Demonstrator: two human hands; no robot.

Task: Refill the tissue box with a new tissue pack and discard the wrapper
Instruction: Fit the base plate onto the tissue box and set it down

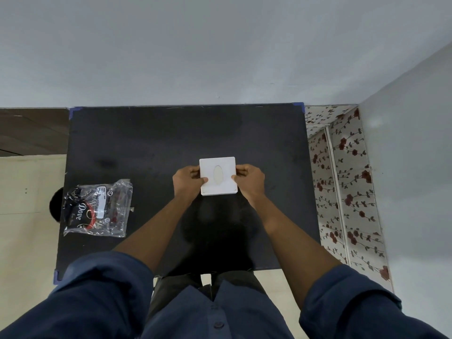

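A square white tissue box with an oval slot in its top stands on the black table, right of the middle. My left hand grips its left side, thumb on the lid. My right hand grips its right side in the same way. A crumpled clear plastic wrapper with black and red "Dove" print lies flat near the table's left edge, apart from both hands. I cannot tell what the box holds.
A grey wall runs behind the table. To the right stands a surface with a rose-patterned covering. A round dark object peeks out on the floor beside the table's left edge. Blue tape marks the table corners.
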